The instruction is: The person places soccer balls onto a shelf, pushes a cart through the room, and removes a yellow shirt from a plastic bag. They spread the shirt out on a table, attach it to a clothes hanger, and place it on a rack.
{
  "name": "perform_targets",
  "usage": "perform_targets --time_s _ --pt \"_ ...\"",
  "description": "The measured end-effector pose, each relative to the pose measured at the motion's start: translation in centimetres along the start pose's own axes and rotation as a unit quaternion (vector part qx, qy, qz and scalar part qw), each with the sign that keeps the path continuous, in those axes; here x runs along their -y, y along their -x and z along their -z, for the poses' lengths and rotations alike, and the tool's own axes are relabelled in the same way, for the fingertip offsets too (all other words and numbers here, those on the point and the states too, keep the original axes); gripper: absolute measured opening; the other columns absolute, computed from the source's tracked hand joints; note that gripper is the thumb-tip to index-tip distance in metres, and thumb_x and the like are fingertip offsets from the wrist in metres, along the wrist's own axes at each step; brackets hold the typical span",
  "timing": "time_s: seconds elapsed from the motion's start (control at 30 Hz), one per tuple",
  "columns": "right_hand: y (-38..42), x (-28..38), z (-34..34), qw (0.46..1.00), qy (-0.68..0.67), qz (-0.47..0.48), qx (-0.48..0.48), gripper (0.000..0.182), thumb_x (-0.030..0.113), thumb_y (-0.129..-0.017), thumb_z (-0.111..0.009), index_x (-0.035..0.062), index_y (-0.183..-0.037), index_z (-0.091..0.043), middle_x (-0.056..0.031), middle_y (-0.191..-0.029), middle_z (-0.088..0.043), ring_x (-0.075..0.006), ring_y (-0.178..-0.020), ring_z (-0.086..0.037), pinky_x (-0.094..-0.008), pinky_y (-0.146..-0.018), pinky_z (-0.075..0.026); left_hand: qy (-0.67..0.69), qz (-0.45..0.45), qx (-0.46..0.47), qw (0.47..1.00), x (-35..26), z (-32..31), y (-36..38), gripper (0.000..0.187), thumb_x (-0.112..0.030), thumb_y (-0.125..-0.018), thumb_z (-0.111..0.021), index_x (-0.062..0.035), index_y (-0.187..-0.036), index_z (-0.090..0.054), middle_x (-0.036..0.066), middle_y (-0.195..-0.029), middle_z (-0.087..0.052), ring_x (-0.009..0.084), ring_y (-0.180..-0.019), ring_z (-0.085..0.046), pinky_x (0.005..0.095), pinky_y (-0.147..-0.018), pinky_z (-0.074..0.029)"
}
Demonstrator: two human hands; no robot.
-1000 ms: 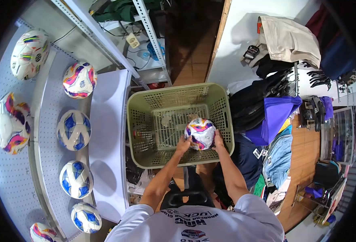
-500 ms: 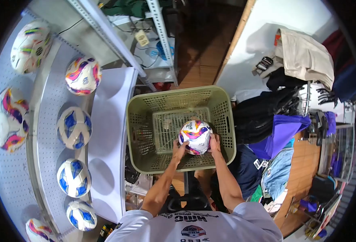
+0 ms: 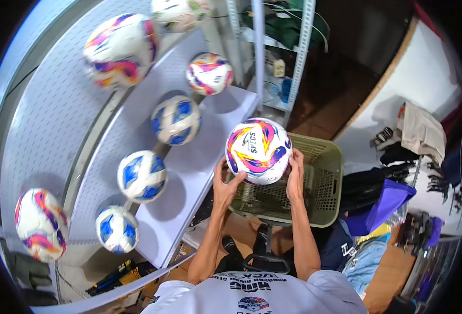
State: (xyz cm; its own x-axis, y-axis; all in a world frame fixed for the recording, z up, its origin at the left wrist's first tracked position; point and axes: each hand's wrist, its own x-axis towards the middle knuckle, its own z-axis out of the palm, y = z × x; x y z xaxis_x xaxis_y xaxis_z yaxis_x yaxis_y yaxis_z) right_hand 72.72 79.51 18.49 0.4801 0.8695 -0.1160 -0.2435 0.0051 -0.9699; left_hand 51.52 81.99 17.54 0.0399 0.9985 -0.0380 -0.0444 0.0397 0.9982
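1. You have the SPECS ball [image 3: 258, 152] raised in front of you between both hands, its black lettering facing up toward the camera.
2. Your left hand [image 3: 224, 189] bears on the ball's lower left side; the fingers are grasping it there, with the thumb reaching onto the near face.
3. Your right hand [image 3: 296, 175] presses the right side, its fingers grasping the same ball and pointing away from you.
4. In the view from your head, the ball lies between the tiered shelf [image 3: 192, 180] on your left and the green basket [image 3: 334, 196] on your right, covering the basket's far left corner.
5. On the shelf's middle tier, a pink-and-purple ball [image 3: 209, 73] sits farthest from you. Nearer come three blue-and-white balls: the first [image 3: 176, 120], the second [image 3: 142, 176] and the third [image 3: 117, 228], all apart from your hands.
6. Farther left you have a large patterned ball [image 3: 121, 51], blurred, and another patterned ball [image 3: 41, 225] closer to you.
7. Past the basket, on your right, are a purple cloth [image 3: 389, 206], dark garments [image 3: 362, 183] and a beige garment [image 3: 422, 133].
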Motion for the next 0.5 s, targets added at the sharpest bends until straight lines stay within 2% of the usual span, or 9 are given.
perform_targets --time_s 0.07,0.13,0.23,0.27,0.37,0.5 --pt "1.3 1.5 -4.1 0.999 -0.009 0.021 0.038 0.047 0.036 -0.096 -0.044 0.004 -0.13 -0.046 -0.01 -0.126 -0.05 -0.0203 -0.116 -0.048 -0.0342 -0.101 -0.037 0.04 -0.038 -0.021 0.998 -5.9 3.4 1.6 0.087 -0.026 -0.071 -0.087 0.0011 -0.139 -0.041 0.012 -0.133 -0.045 0.0253 -0.118 -0.05 0.0379 -0.095 -0.051" --pt "2.7 2.0 -8.1 0.99 -0.029 0.078 0.111 0.047 0.033 -0.095 -0.046 0.0081 -0.135 -0.043 -0.0068 -0.129 -0.049 -0.0158 -0.116 -0.049 -0.0316 -0.094 -0.045 0.04 -0.089 -0.053 0.994 -7.8 8.3 2.5 0.09 -0.024 -0.068 -0.089 -0.0003 -0.14 -0.041 0.01 -0.133 -0.044 0.0252 -0.118 -0.051 0.0387 -0.093 -0.052" --pt "5.8 4.1 -15.0 0.977 -0.071 0.098 0.174 0.05 0.035 -0.095 -0.047 0.0083 -0.136 -0.043 -0.0061 -0.128 -0.049 -0.015 -0.115 -0.05 -0.0313 -0.093 -0.045 0.035 -0.148 -0.117 0.981 -12.1 14.0 4.9 0.092 -0.023 -0.068 -0.089 -0.0016 -0.142 -0.038 0.009 -0.133 -0.043 0.0244 -0.118 -0.05 0.0386 -0.092 -0.053" --pt "6.8 5.2 -17.7 0.967 -0.087 0.137 0.198 0.051 0.035 -0.095 -0.046 0.0084 -0.138 -0.041 -0.0054 -0.126 -0.05 -0.0136 -0.111 -0.052 -0.0292 -0.086 -0.05 0.023 -0.175 -0.136 0.975 -13.5 16.0 5.7 0.092 -0.022 -0.07 -0.088 -0.0011 -0.143 -0.037 0.01 -0.133 -0.042 0.0245 -0.118 -0.05 0.0385 -0.092 -0.053" --pt "10.4 9.5 -23.6 0.953 -0.125 0.078 0.263 0.052 0.035 -0.098 -0.044 0.0063 -0.141 -0.037 -0.0064 -0.125 -0.051 -0.0138 -0.112 -0.054 -0.0305 -0.09 -0.048 0.007 -0.264 -0.177 0.948 -17.4 20.3 7.5 0.091 -0.021 -0.073 -0.085 0.0004 -0.145 -0.034 0.011 -0.135 -0.036 0.025 -0.118 -0.051 0.0371 -0.093 -0.053" --pt "12.6 13.2 -29.8 0.913 -0.213 0.139 0.318 0.06 0.039 -0.1 -0.044 0.0044 -0.147 -0.031 -0.0112 -0.14 -0.048 -0.0191 -0.128 -0.049 -0.0326 -0.099 -0.045 -0.04 -0.318 -0.211 0.924 -22.4 23.5 9.2 0.095 -0.021 -0.073 -0.085 -0.0004 -0.148 -0.031 0.013 -0.135 -0.036 0.0262 -0.12 -0.049 0.0401 -0.095 -0.052"
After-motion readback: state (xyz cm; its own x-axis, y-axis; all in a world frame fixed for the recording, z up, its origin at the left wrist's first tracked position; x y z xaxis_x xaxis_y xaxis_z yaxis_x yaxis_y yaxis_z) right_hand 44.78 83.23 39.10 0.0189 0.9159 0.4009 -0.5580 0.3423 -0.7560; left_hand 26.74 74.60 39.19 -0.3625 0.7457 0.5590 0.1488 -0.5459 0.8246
